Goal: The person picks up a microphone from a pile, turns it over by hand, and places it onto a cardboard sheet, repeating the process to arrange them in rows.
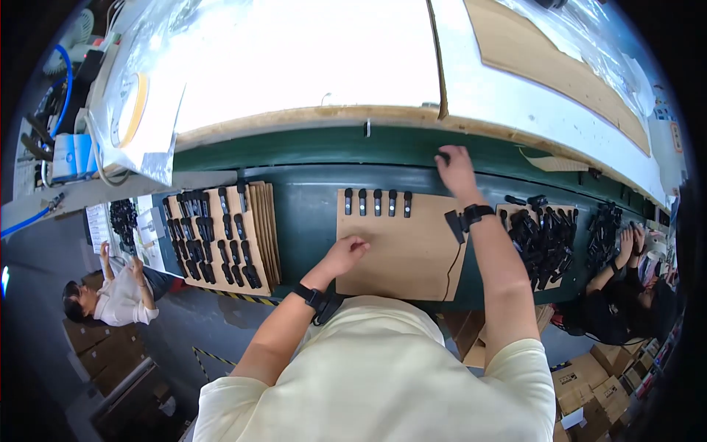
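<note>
My right hand (455, 168) reaches over the far side of the green bench, its fingers closed on a small black piece (443, 157) that is mostly hidden. Over the left part of a flat brown cardboard sheet (401, 254), my left hand (347, 254) is curled with thumb and fingers together, and nothing shows in it. Along the sheet's far edge several slim black handheld devices (378, 202) stand side by side in a row, each with a pale dot at its lower end. A black cable (451, 272) hangs from my right wristband across the sheet.
To the left, stacked cardboard sheets (266, 236) carry rows of similar devices (195, 228). A heap of black devices (541, 239) lies on cardboard at the right. A white shelf (309, 66) overhangs the bench's far side. Other people work at the left (118, 302) and right (618, 302).
</note>
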Tool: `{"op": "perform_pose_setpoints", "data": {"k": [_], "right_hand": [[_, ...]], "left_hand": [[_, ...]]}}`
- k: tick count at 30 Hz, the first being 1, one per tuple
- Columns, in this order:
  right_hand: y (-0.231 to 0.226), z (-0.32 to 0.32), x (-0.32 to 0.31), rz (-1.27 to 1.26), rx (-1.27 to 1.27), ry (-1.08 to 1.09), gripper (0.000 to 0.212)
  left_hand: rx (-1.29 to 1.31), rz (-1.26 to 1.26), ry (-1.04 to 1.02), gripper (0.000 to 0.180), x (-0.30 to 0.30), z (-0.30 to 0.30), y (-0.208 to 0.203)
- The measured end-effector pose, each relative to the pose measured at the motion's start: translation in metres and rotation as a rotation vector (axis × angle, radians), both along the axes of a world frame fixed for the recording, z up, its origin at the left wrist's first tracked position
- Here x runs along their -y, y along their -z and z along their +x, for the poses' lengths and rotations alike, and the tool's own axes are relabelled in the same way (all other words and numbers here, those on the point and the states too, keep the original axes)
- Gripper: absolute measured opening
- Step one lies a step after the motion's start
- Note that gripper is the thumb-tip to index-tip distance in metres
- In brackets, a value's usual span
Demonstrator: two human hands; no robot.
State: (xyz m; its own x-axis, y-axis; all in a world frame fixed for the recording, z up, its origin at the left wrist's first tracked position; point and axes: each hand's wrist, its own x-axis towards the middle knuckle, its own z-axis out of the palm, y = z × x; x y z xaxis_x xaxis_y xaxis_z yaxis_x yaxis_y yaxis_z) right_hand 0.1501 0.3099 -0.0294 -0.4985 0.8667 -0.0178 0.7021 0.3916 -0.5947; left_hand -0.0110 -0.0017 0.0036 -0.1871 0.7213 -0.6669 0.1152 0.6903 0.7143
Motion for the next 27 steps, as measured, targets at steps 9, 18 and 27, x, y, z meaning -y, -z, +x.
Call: {"op": "perform_pose_setpoints", "data": {"k": [9,18,27], "right_hand": [[0.051,0.027,-0.065,0.395,0.240,-0.005,0.028],[0.022,0.033,-0.032,-0.054,0.111,-0.051,0.026],[-0.166,0.032,0.130,-0.579,-0.524,-0.241,0.018]], "left_hand": [[-0.045,0.010,-0.002,0.024,0.001,-0.011,-0.005],[-0.115,0.172,-0.005,0.022,-0.022,-0.008,-0.032],[-0.322,0.674,-0.026,0.030,-0.060,0.015,-0.157]]}}
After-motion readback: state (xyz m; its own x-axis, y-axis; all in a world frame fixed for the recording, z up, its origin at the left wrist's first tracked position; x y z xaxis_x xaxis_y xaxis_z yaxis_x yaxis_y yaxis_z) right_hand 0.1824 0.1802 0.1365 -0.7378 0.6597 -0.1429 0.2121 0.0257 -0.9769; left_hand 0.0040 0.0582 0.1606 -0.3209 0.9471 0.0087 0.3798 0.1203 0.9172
